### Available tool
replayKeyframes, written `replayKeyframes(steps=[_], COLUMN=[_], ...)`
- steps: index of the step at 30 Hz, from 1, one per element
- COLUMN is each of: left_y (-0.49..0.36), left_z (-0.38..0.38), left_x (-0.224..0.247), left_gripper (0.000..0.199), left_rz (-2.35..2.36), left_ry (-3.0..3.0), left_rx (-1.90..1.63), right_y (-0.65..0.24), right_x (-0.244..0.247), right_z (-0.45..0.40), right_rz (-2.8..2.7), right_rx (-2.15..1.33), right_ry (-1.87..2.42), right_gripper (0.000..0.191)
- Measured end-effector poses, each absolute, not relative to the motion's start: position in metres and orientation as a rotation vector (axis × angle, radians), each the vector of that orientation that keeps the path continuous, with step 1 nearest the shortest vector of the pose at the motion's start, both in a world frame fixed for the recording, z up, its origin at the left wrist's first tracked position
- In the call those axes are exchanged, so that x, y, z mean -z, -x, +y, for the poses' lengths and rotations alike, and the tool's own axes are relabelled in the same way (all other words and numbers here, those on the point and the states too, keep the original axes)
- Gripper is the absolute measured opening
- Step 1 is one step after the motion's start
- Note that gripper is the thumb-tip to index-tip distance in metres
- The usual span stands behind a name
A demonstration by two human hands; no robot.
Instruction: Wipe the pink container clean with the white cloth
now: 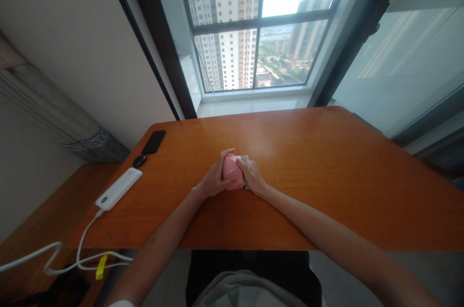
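Near the middle of the wooden table [290, 152], a small pink object [232, 172] is between my two hands. My left hand [216, 175] grips its left side, with the thumb along the lower front and the fingers over the far side. My right hand [253, 176] is closed round a greyish-white cloth-like piece [246, 159] pressed against the right side of the pink object. The thumb of my right hand lies at the pink object's upper right edge. The underside of the pink object and most of the pale piece are hidden.
On the table's left side lie a black phone [154, 141], a small black oval object [139, 160] and a white power bank [119, 189]. A white cable [82, 239] with a yellow tag [102, 267] hangs past the left front edge. A window [257, 31] stands beyond the table.
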State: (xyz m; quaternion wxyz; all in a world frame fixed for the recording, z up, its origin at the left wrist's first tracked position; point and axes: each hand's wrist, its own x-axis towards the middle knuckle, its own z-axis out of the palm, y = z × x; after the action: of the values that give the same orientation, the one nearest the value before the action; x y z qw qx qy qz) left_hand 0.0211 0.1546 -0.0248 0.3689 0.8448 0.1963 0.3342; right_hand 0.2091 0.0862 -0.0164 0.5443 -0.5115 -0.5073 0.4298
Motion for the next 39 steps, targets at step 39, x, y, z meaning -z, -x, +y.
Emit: replayKeyframes(steps=[39], left_y=[0.001], left_z=[0.175], left_x=[0.007], left_gripper=[0.125], left_rz=[0.535], left_ry=[-2.857], left_rx=[-0.652], right_y=[-0.209], right_x=[0.02], right_z=[0.088], right_rz=[-1.153], right_rx=[-1.05], right_ry=[1.174], right_gripper=[0.055])
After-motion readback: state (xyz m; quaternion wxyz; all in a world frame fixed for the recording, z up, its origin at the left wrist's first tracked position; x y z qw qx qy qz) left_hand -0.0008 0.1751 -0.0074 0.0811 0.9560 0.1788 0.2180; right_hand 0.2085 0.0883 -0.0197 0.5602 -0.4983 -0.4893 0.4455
